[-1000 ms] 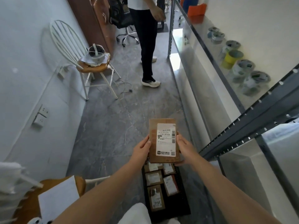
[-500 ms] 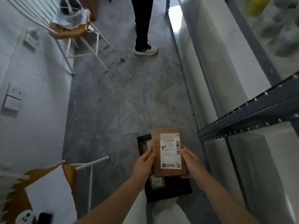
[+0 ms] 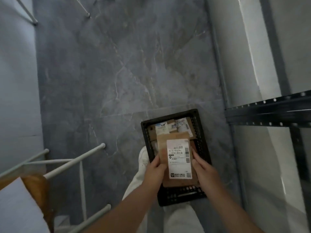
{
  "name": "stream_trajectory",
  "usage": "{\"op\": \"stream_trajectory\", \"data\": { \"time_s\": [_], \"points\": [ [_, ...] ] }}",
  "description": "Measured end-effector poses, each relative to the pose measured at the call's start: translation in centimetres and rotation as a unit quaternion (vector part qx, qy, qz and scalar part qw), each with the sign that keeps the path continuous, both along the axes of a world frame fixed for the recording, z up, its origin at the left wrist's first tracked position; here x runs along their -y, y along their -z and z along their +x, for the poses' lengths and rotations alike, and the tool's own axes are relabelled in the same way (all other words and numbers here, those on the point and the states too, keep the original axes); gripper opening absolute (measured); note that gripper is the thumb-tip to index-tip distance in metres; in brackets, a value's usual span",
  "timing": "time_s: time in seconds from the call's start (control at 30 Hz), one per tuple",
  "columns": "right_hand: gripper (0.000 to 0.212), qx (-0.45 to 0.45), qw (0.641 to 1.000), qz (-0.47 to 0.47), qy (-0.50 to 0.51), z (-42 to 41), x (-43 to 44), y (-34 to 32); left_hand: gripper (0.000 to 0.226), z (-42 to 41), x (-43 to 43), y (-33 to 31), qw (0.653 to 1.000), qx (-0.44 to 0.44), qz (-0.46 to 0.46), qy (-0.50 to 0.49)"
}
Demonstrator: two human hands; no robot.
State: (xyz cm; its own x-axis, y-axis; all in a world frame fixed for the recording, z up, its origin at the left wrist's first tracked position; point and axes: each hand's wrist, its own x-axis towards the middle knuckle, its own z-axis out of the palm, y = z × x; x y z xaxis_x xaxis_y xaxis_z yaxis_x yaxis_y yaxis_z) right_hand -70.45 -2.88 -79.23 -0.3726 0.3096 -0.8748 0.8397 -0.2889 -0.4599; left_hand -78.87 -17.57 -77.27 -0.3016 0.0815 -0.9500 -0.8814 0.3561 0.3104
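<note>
I hold a flat brown cardboard parcel (image 3: 176,158) with a white shipping label on its face, label up. My left hand (image 3: 154,172) grips its left edge and my right hand (image 3: 204,172) grips its right edge. The parcel hangs just above a black plastic crate (image 3: 170,119) that stands on the grey floor. Several more labelled brown parcels (image 3: 170,127) lie inside the crate, partly hidden by the one I hold.
A dark metal shelf rack (image 3: 269,113) runs along the right, close to the crate. A white-legged chair (image 3: 75,163) with a wooden seat stands at the lower left by the wall. My white-trousered legs (image 3: 138,180) are beside and below the crate.
My view has tipped down, so the other person and the far chair are out of sight. The parcel in both hands has come lower, down over the crate.
</note>
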Motion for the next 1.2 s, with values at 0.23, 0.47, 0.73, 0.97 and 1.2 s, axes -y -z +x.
{"op": "stream_trajectory", "data": {
  "time_s": [0.23, 0.47, 0.73, 0.97, 1.2],
  "points": [
    [0.043, 0.010, 0.999, -0.034, 0.021, -3.5, 1.1, 9.2, 0.058, -4.0, 1.1, 9.5, 0.999, -0.006, -0.027, 0.032],
    [0.033, 0.005, 1.000, -0.029, 0.000, -6.3, 2.0, 17.1, 0.064, -4.8, 2.6, 15.9, 0.997, -0.049, -0.059, 0.021],
    [0.045, 0.004, 1.000, 0.021, -0.023, -7.0, 3.7, 20.5, 0.060, -4.5, 2.6, 18.9, 0.983, -0.066, -0.085, 0.150],
    [0.044, 0.013, 0.998, 0.047, -0.046, -7.0, 4.1, 22.0, 0.053, -5.1, 1.1, 20.1, 0.903, -0.117, -0.137, 0.390],
    [0.050, 0.014, 0.997, -0.011, -0.076, -7.2, 3.1, 22.2, 0.054, -3.3, 1.6, 20.2, 0.866, -0.203, -0.160, 0.428]
  ]
}}
